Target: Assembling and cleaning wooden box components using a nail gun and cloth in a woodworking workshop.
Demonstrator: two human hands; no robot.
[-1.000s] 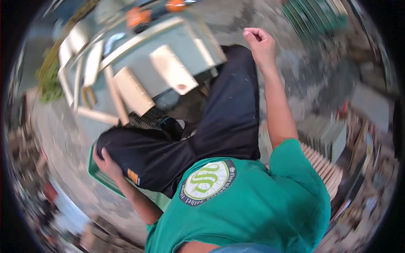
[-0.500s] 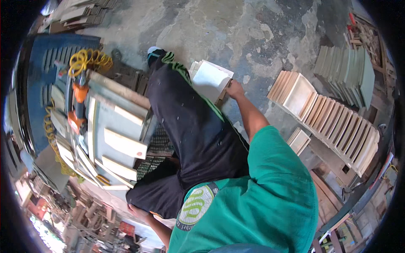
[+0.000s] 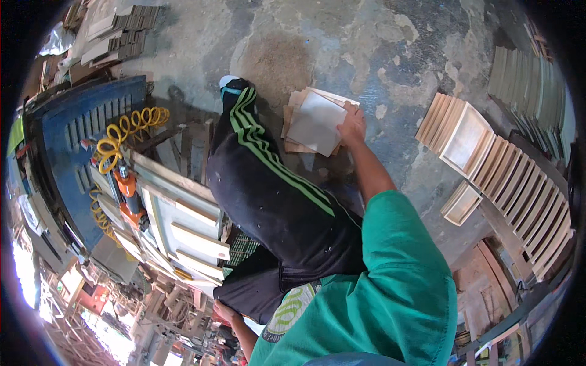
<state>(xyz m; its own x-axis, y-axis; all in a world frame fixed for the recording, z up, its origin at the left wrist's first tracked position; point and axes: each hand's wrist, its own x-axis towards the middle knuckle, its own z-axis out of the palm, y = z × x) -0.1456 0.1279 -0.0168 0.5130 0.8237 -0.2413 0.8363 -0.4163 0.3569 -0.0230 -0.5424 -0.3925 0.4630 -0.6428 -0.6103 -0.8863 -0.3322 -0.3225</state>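
On the floor beyond my stretched leg sits a loose, uneven stack of thin square wooden panels. Its top sheet is a pale grey-white square panel, turned at an angle to those beneath. My right hand is closed on this panel's right edge, the thumb over its face and some fingertips hidden. Beside my bent left knee is my left hand, low in the view. Dark trousers partly cover it, and its fingers are mostly hidden.
An orange-and-black air nailer with a coiled yellow hose lies on the bench at left, beside wooden strips. At right stand a row of shallow wooden frames, a smaller one, and greenish boards.
My view has shifted, so the panel stack shows more fully. My right hand has come further over the top panel's edge. My left hand remains by the knee.
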